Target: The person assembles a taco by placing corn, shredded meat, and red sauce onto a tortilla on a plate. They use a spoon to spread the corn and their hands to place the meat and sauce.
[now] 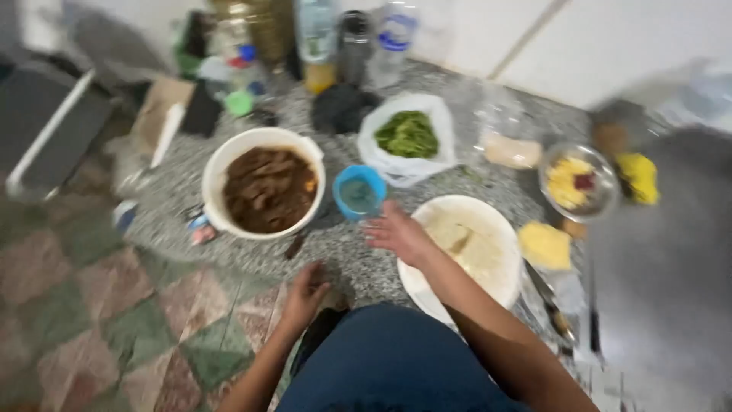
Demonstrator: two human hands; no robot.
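1. Your right hand (pixel 398 233) is spread open over the counter with the fingers loose, grasping nothing; it hovers just beside the small blue cup (pixel 359 191), between that cup and the white bowl of pale dough (pixel 467 252)
2. Your left hand (pixel 305 294) rests at the edge of the speckled stone counter (pixel 351 259), fingers curled down; it holds nothing that shows
3. The blue cup stands upright, its mouth facing up and its long axis vertical, just right of the white bucket of brown stew (pixel 264 189) and in front of the bag of green leaves (pixel 408 137)
4. To take the cup well, I judge you should close around its side wall, keep it level, and lift straight up; it sits very near the bucket
5. The picture is blurred, so the cup's contents cannot be made out
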